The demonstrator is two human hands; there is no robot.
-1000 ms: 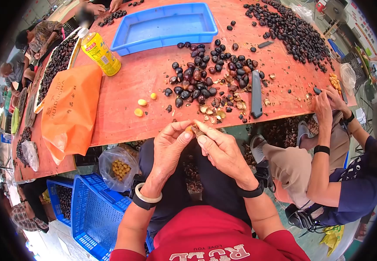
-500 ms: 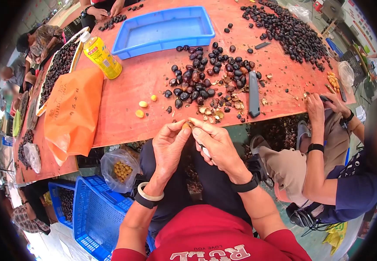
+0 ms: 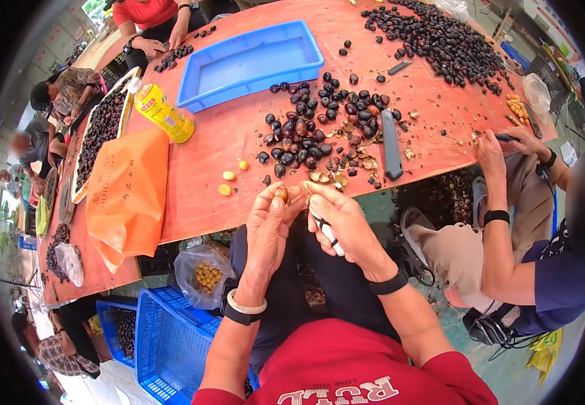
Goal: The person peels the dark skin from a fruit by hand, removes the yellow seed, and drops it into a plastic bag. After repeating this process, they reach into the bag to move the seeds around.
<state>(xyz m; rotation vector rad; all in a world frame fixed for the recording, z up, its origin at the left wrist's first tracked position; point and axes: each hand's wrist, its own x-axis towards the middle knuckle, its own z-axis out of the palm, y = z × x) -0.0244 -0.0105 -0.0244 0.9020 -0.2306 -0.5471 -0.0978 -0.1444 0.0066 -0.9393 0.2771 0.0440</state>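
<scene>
At the table's near edge, my left hand (image 3: 267, 229) pinches a glossy brown nut (image 3: 282, 194) between thumb and fingers. Close beside it, my right hand (image 3: 348, 228) is wrapped round a small white-handled knife (image 3: 326, 233) with a black band; its blade is hidden. The right thumb and forefinger are pinched near the left fingertips, and I cannot make out what is between them. Just beyond lie a heap of dark nuts (image 3: 299, 131), broken shells (image 3: 326, 178) and a few yellow kernels (image 3: 228, 175). A long grey-black bar (image 3: 392, 145) rests right of the heap.
A blue tray (image 3: 248, 94), a yellow bottle (image 3: 164, 111) and an orange bag (image 3: 127, 196) stand on the red table (image 3: 198, 209). A large nut pile (image 3: 441, 47) lies far right. Below left are a bag of kernels (image 3: 206, 277) and blue crates (image 3: 171, 344). A co-worker (image 3: 536, 270) sits right.
My hands have drawn slightly apart, the left now showing the brown nut. The right hand has turned, exposing more of the white handle. The view has shifted a little.
</scene>
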